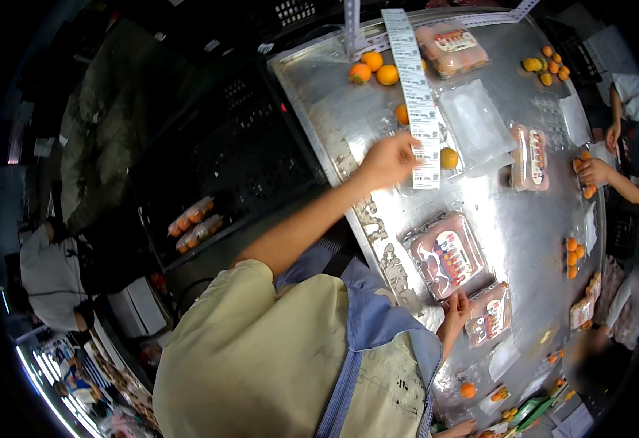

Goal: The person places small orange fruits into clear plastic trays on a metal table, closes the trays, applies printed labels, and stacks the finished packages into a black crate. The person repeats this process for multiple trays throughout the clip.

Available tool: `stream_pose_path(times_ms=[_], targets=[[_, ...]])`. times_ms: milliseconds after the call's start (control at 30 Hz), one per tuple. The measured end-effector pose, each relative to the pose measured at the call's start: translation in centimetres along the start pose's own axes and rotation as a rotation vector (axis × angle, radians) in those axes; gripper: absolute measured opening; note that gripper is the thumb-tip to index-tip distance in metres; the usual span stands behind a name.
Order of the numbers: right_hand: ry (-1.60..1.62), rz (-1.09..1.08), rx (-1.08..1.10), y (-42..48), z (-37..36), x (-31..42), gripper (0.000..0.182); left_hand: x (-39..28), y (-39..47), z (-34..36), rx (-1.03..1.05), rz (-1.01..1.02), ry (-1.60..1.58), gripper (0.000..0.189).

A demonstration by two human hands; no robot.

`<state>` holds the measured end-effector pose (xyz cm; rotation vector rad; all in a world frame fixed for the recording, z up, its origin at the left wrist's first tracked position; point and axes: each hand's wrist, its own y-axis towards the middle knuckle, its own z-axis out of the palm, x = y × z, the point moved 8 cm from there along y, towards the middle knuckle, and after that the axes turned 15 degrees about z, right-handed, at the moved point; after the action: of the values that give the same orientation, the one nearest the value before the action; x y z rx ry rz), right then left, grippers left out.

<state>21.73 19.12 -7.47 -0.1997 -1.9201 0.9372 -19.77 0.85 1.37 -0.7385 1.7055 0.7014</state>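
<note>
My left hand (390,160), somewhat blurred, has its fingertips on the edge of a long strip of printed labels (419,98), near its lower end. The strip passes over loose orange fruits. My right hand (454,316) has its fingers bunched at the near corner of a large clear-wrapped fruit pack (446,254) with a printed label. A smaller wrapped fruit pack (489,315) lies just beside those fingers. Whether the right fingers grip anything cannot be told. Right of the strip are clear plastic trays (475,123) and a yellow-orange fruit (449,159).
Other wrapped packs (529,157) and loose orange fruits (387,75) lie on the steel table (538,230). A white perforated metal frame (352,27) stands at its upper end. Across the table, a co-worker's hand (594,172) is on some fruits. Black crates (232,142) stand left, one holding packs.
</note>
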Motion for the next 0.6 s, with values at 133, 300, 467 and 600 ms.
stream_pose_path(times_ms=[133,300,467,600], targets=[[-0.057,-0.077,-0.183,-3.2,-0.4,0.7,0.038,3.4,11.1,-9.6,-0.418,0.215,0.3,0.033],[-0.063,-0.135,-0.227,-5.1,-0.3,-0.4,0.028,6.5,20.1,-12.6,-0.398,-0.1,0.647,0.041],[-0.083,-0.155,-0.375,-7.1,0.2,-0.4,0.023,14.4,23.9,-12.8,-0.357,-0.276,0.153,0.03],[-0.008,-0.34,-0.638,-10.4,-0.8,1.8,0.026,9.0,23.5,-10.6,-0.389,-0.157,-0.059,0.019]])
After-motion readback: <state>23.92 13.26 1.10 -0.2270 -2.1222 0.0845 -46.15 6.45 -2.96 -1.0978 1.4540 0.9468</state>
